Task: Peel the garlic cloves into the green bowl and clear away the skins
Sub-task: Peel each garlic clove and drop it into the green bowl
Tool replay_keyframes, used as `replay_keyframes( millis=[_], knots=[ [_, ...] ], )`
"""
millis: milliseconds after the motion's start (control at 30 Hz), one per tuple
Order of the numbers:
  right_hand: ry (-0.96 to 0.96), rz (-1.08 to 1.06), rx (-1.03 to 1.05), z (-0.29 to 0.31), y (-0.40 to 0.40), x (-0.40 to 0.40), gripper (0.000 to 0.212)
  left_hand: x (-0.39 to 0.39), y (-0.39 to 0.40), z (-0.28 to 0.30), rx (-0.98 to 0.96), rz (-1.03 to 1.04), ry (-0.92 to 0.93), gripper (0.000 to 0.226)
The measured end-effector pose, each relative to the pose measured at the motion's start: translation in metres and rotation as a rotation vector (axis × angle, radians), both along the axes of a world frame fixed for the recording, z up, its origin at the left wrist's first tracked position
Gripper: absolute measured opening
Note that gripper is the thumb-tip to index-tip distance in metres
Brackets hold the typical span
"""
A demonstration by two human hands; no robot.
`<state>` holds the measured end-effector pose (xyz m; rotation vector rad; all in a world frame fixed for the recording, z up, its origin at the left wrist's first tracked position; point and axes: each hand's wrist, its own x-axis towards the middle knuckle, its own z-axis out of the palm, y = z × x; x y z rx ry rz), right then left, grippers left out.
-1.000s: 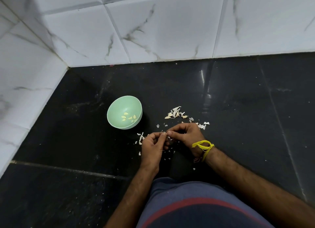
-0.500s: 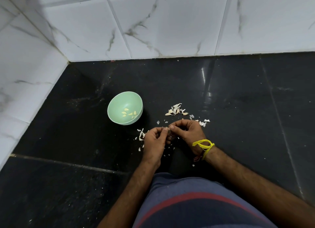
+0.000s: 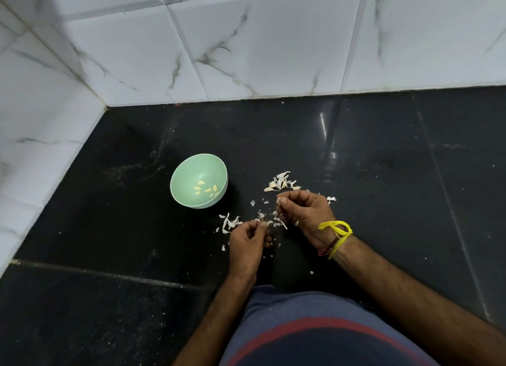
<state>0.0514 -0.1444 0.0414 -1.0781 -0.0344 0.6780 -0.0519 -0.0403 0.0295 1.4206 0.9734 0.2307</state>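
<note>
Your bowl (image 3: pixel 199 180) stands on the desk (image 3: pixel 383 174), to the left of your hands and a little farther from you, near the corner where the two walls (image 3: pixel 246 37) meet. Peeled garlic cloves (image 3: pixel 206 189) lie in its bottom. Behind your right hand (image 3: pixel 304 215), toward the back wall, lies a heap of garlic skins (image 3: pixel 280 182). Your left hand (image 3: pixel 246 241) sits nearer to you than the right one, the two apart, with loose scraps between them. Another cluster of skins (image 3: pixel 230 223) lies just left of your left hand, in front of the bowl. Smaller flecks are scattered on the desk between your hands and your body.
</note>
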Motion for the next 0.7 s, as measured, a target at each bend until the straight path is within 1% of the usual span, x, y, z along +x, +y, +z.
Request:
replay_keyframes(
  millis=[100,167,200,267,367,433,567,700],
  knots=[
    [0.073,0.056,0.025,0.0,0.001,-0.004,0.024,0.005,0.008,0.007,0.28,-0.082,-0.002,0.014],
    [0.095,0.076,0.025,-0.001,0.001,-0.004,0.025,0.01,0.011,0.018,0.472,-0.1,-0.004,0.014],
    [0.095,0.085,0.016,-0.001,0.001,-0.002,0.026,0.01,0.011,0.024,0.545,-0.098,-0.02,0.012],
    [0.091,0.107,0.002,0.001,0.0,-0.001,0.029,0.01,0.011,0.031,0.62,-0.102,-0.076,0.007],
    [0.107,0.134,0.009,0.003,-0.001,-0.004,0.033,0.008,0.01,0.028,0.602,-0.139,-0.15,0.001],
    [0.12,0.137,0.013,0.004,-0.002,-0.006,0.034,0.008,0.011,0.024,0.557,-0.165,-0.161,0.005],
    [0.157,0.101,0.018,0.005,-0.003,-0.005,0.027,0.009,0.01,0.023,0.477,-0.213,-0.174,0.009],
    [0.093,0.089,-0.018,0.003,-0.002,-0.006,0.024,0.008,0.008,0.03,0.512,-0.184,-0.227,0.022]
  ],
)
